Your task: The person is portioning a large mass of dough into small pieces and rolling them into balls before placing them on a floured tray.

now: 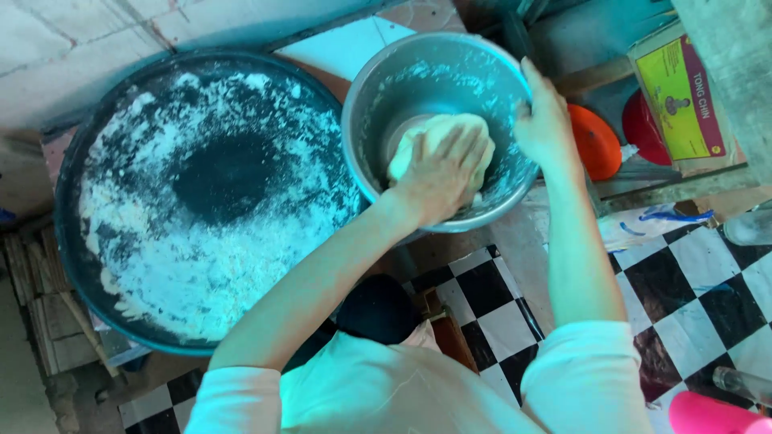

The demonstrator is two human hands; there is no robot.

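The left hand (441, 173) lies flat, fingers spread, pressed palm-down on the dough (438, 145); it grasps nothing, only bears on the pale lump. The dough sits inside the steel bowl (378, 96), low in it and toward the 5 o'clock side of its floor, and the hand covers most of its near half. The right hand (545, 120) is clenched on the bowl's rim at about 3 o'clock, fingers curled over the edge, thumb side inward. The bowl's inner wall is smeared with flour and bits of paste. At the bowl's 9 o'clock, just beside it and perhaps touching, lies a large dark round tray (80, 257), dusted with flour in a broad ring around a bare dark middle. At the bowl's 11 to 12 o'clock a white sheet (338, 48) shows behind it. At 3 o'clock from the bowl, past the right hand, sits an orange lid (597, 143), and beyond it a box (682, 88) with a yellow face. At 5 o'clock the floor is black-and-white checked tile (691, 297), with a plastic bag (643, 229) lying on its upper edge. A pink thing (708, 414) shows at the lower right corner. Both forearms run down to white sleeves (579, 370) at the bottom edge.
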